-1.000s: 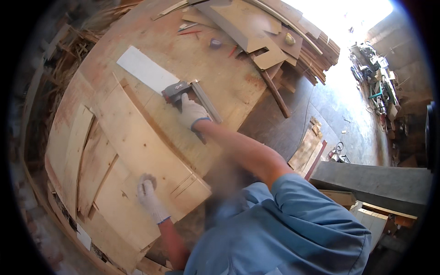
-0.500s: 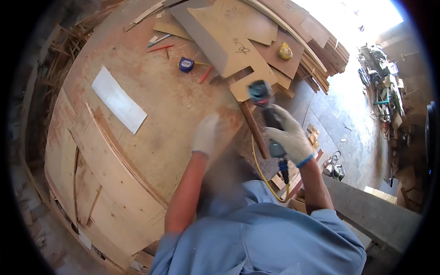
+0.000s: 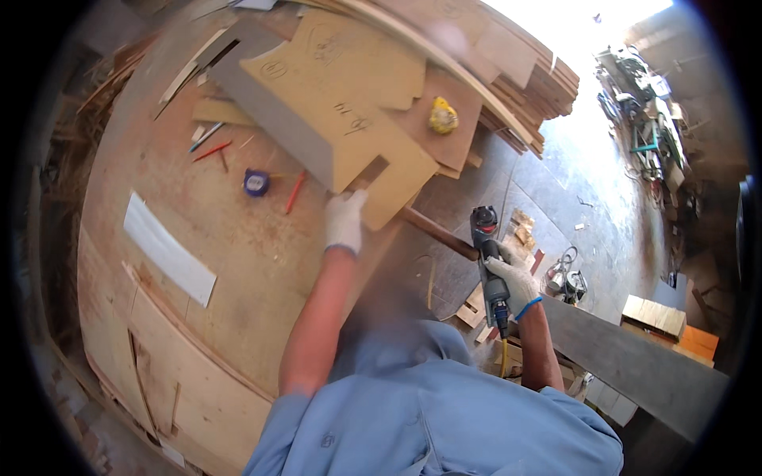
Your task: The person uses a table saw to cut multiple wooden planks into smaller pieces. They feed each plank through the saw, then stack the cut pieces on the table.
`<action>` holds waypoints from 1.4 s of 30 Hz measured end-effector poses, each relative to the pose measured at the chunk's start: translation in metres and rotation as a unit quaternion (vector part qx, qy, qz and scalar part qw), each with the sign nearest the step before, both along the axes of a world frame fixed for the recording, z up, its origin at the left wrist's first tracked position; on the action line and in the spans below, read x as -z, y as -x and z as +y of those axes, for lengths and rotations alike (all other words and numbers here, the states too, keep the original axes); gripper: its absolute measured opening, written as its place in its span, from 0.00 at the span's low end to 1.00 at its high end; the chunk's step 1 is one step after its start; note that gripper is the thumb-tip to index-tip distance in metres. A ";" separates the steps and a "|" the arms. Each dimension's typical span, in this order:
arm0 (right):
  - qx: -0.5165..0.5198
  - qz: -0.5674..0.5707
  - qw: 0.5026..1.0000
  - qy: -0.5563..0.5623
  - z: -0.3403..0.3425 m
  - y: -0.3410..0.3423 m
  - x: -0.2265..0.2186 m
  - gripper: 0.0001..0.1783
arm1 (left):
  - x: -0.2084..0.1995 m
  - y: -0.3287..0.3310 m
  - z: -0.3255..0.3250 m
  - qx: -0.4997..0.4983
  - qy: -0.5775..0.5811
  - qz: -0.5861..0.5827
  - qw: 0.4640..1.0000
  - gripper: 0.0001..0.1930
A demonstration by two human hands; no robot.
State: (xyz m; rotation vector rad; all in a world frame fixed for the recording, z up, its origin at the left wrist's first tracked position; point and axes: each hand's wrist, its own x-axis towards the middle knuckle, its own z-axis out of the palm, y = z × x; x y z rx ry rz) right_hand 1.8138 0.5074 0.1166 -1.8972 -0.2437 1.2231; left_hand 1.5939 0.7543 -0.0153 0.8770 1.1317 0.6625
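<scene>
Power tool (image 3: 485, 247): one o'clock from the chest; I see the right hand (image 3: 516, 282) with fingers wrapped round it.
Left hand (image 3: 344, 224): toward twelve, fingers at the tan panel (image 3: 329, 99); I cannot tell whether they pinch.
Panel step: I judge handling, tool held aside.
Panel's next move: calls for sure left grip.

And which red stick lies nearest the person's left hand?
The red stick right of the blue tape measure; other red pieces lie left of it, farther from the left hand.
</scene>
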 end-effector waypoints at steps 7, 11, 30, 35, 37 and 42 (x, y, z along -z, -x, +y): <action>0.076 -0.013 0.994 0.081 -0.034 -0.036 0.054 0.35 | -0.018 0.003 -0.032 -0.059 0.175 -0.126 0.975 0.16; 0.104 0.062 0.988 0.093 -0.051 -0.056 0.107 0.40 | -0.045 -0.016 -0.041 -0.084 0.269 -0.189 0.941 0.18; 0.086 0.142 0.977 -0.133 0.101 -0.044 0.116 0.16 | -0.022 -0.086 0.025 -0.114 0.095 -0.170 0.974 0.15; 0.113 0.160 0.972 -0.126 0.146 -0.045 0.068 0.13 | -0.032 -0.108 0.069 -0.186 0.086 -0.252 0.946 0.16; 0.095 0.155 0.972 -0.146 0.152 -0.051 0.071 0.14 | -0.030 -0.112 0.090 -0.186 0.089 -0.285 0.936 0.16; 0.106 0.156 0.974 -0.126 0.163 -0.065 0.063 0.18 | -0.001 -0.117 0.162 -0.100 -0.026 -0.190 0.976 0.15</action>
